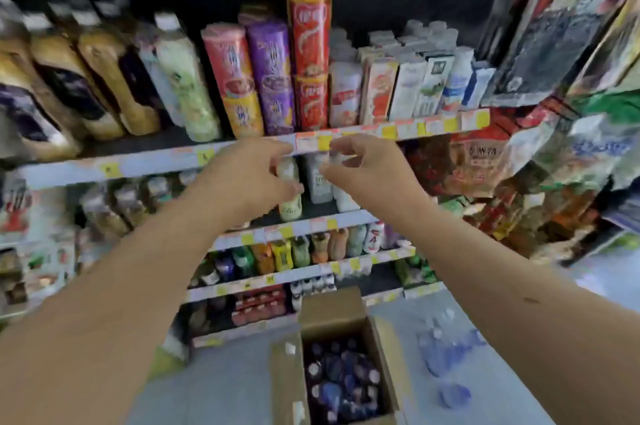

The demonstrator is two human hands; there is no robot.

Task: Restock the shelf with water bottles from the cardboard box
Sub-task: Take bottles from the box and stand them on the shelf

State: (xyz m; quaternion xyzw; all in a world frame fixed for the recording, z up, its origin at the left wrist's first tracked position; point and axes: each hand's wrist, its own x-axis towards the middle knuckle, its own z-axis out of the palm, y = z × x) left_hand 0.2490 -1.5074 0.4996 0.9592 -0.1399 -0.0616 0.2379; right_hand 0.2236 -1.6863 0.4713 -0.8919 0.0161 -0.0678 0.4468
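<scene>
— Fingers (273, 149) of the left hand (249, 178): what are they doing?
— Curled round a pale bottle (290, 196) that stands on the shelf (301, 229), gripping its side as far as the blur lets me say. On the right hand (374, 171) the thumb and forefinger (349, 144) nearly meet, but I cannot tell whether they pinch anything.
— And the stock?
— Nearest, on the floor between the two forearms, the cardboard box (332, 310) stands open, flaps up, with capped bottles (343, 379) packed upright inside. Just right of it lies some bluish clear plastic (446, 352), too smeared to name.
— So where are those bottles relative to the fingers?
— Well apart. The box sits low and close to the person, and both hands are up at the shelf beyond it. Neither touches the box.
— How would the bottles handle?
— I'd judge them full, so weighty for their size, with thin, slick walls that give under a squeeze. Take one round the body below the shoulder, not by the cap. They look tightly packed, so lift straight up.
— Beyond the hands?
— White bottles (318, 182) beside the pale one, then the shelf above (156, 161) with tall bottles and stacked tubes (310, 53).
</scene>
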